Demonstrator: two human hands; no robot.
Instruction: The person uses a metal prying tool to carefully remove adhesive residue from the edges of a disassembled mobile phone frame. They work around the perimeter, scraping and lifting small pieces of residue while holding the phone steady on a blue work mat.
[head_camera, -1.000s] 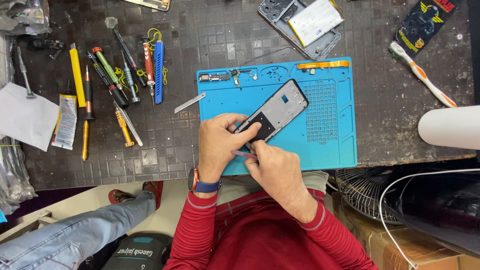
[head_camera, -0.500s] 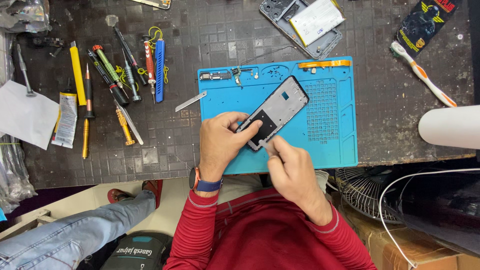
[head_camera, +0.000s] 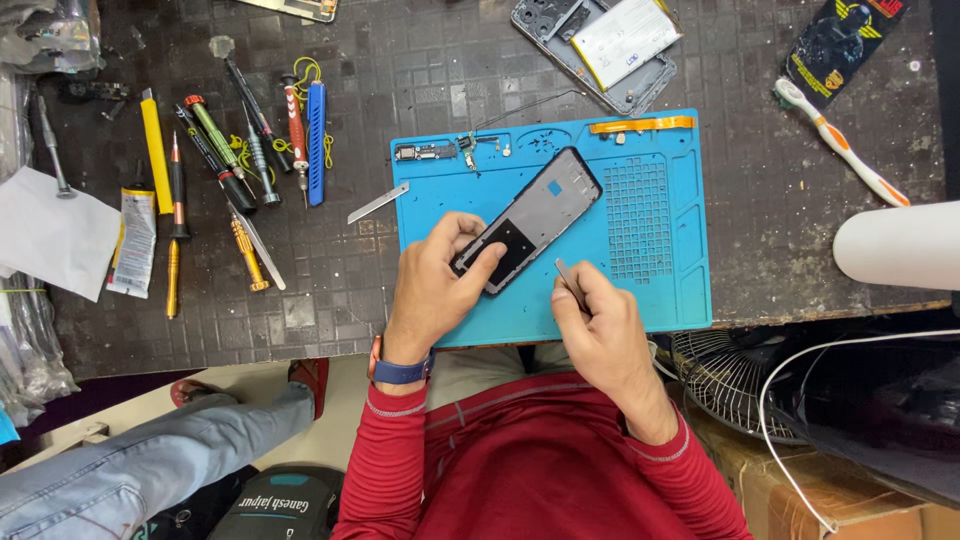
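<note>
1. Blue rectangular silicone repair mat (head_camera: 660, 290), lying on a dark, scuffed, grid-patterned workbench top (head_camera: 420, 70); its near edge reaches the bench edge.
2. Black rectangular phone frame with a grey inner plate (head_camera: 535, 215), lying diagonally on the mat, left of the mat's grid of small square pockets.
3. Left hand (head_camera: 432, 290), resting on the lower end of the phone frame, fingers curled and pressed onto it.
4. Right hand (head_camera: 598, 320), over the mat just right of the frame's lower end, thumb and fingers pinched on thin metal tweezers (head_camera: 571, 280); the tips stand apart from the frame.
5. Small loose parts and an orange flat strip (head_camera: 640, 125), set along the mat's far rim.
6. Opened grey phone body with a white battery (head_camera: 610, 45), beyond the mat's far edge.
7. Row of screwdrivers and pry tools with yellow, green, red and blue handles (head_camera: 240, 160), left of the mat.
8. White and orange toothbrush (head_camera: 840, 140), right of the mat, beside a black printed packet (head_camera: 840, 45).
9. White sheet of paper (head_camera: 50, 235), far left of the mat.
10. Wire fan guard (head_camera: 725, 375), below the bench, near the mat's right corner.
</note>
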